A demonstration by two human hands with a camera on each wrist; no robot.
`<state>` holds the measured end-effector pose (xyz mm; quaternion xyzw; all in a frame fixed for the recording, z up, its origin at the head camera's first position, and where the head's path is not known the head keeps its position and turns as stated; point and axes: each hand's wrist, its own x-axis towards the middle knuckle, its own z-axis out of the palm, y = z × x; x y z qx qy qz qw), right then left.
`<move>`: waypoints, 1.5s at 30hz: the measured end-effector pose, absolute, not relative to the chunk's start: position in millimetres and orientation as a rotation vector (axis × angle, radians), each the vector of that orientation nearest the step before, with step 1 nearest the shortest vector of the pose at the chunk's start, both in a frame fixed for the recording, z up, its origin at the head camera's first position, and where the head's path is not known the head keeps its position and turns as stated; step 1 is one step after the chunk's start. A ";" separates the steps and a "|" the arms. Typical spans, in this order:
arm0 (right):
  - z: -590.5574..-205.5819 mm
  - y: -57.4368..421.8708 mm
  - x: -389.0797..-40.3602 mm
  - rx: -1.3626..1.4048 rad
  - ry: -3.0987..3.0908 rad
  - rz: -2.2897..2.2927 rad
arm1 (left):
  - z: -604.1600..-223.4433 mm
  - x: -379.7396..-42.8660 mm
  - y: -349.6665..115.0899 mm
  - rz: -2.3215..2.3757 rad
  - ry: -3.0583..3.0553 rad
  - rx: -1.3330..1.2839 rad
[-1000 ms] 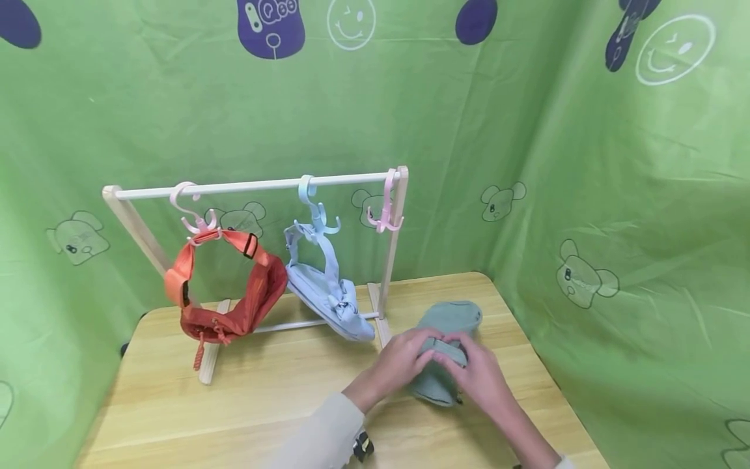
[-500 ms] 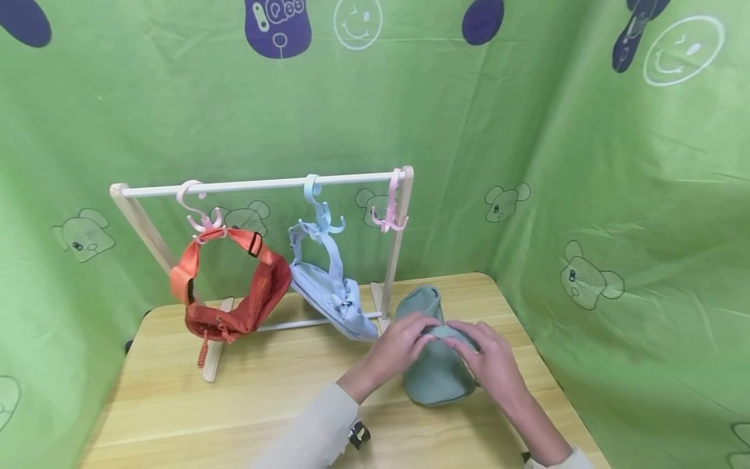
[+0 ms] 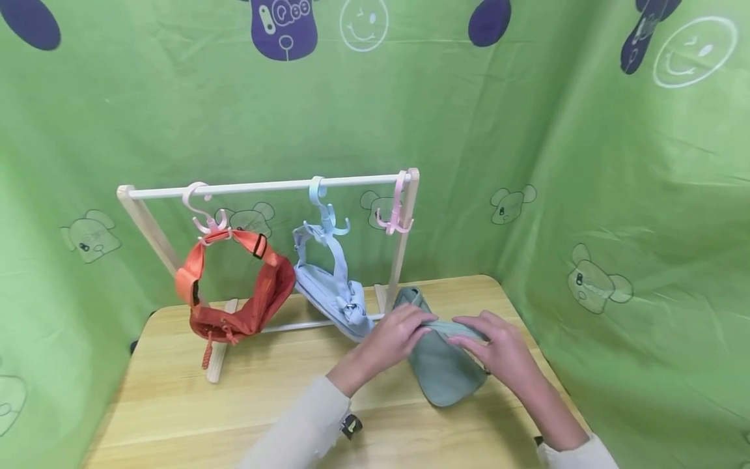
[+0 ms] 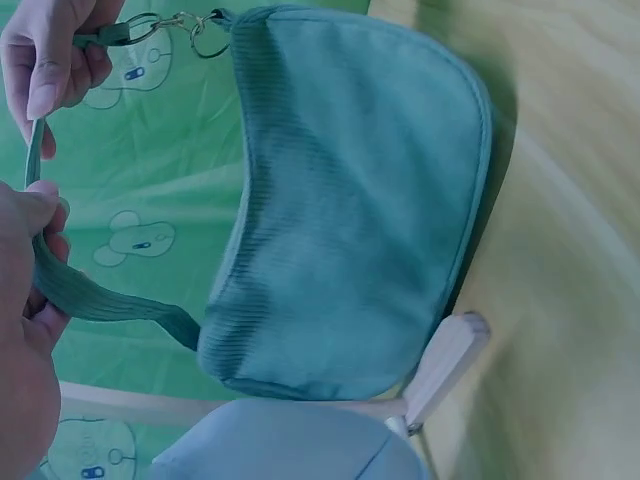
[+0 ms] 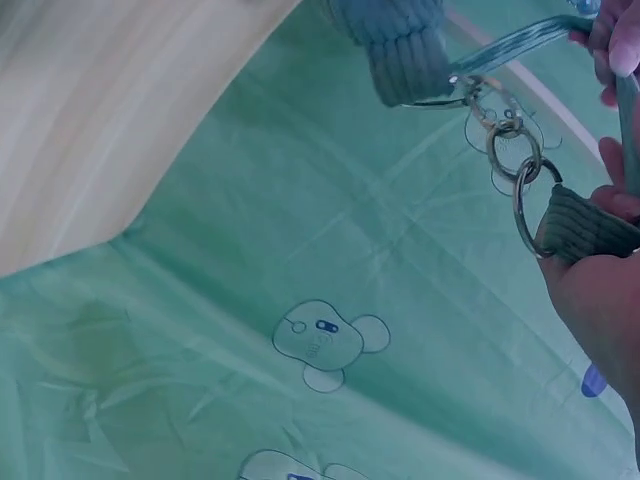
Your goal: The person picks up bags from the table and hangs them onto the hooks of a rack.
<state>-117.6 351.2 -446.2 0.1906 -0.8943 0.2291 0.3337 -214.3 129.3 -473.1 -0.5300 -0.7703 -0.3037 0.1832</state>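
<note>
A teal corduroy handbag [image 3: 448, 378] touches the right side of the table, its body hanging below its raised strap [image 3: 448, 328]. My left hand [image 3: 397, 333] pinches the strap on one side, and my right hand [image 3: 499, 346] pinches it a short way along. Between them the strap runs taut. The left wrist view shows the bag's ribbed upper part and smooth lower body [image 4: 350, 200]. Metal rings [image 5: 515, 160] link the strap end by my right hand to the bag.
A wooden rack with a white rail [image 3: 252, 187] stands behind. An orange-red waist bag [image 3: 272, 286] hangs from a pink hook [image 3: 212, 225], a light blue bag [image 3: 319, 283] from a blue hook [image 3: 328, 218]. Another pink hook [image 3: 395, 221] hangs bare at the right post [image 3: 404, 241].
Both hands have kept the strap while the teal handbag turned beneath them, its far end swinging left toward the rack. The hands have drawn slightly apart. The head view has shifted slightly.
</note>
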 end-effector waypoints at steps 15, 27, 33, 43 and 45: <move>-424.0 355.8 -133.4 0.614 -2.216 0.559 | -445.1 -224.3 111.2 -0.766 -2.114 -1.554; -401.2 357.9 -139.5 0.661 -2.252 0.562 | -429.7 -230.1 100.0 -1.220 -2.116 -1.440; -392.5 354.4 -147.4 0.665 -2.259 0.532 | -417.3 -230.4 95.4 -1.309 -2.159 -1.288; -381.4 343.3 -163.9 0.693 -2.189 0.551 | -398.8 -235.3 87.7 -1.600 -2.208 -1.086; -379.7 341.1 -167.0 0.675 -2.194 0.561 | -395.2 -236.6 86.1 -1.677 -2.220 -1.045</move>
